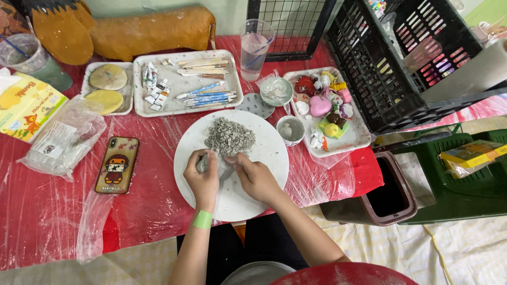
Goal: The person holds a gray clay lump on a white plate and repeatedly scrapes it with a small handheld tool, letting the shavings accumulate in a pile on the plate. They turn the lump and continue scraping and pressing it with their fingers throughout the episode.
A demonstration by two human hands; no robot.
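A low counter [47,211] draped in red cloth under clear plastic sheeting fills the view. Beyond its far edge runs a pale wall [227,13]. Off its near right corner, the floor carries a yellow checked mat [401,248].

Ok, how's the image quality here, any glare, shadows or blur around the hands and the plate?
Head view: lighting is even and soft, with only faint shadows under the left hand and right hand. The white plate is bright but not blown out. Glare streaks show on the clear plastic sheet over the red table. The grey clay pile is sharp; straight lines bow slightly toward the edges.
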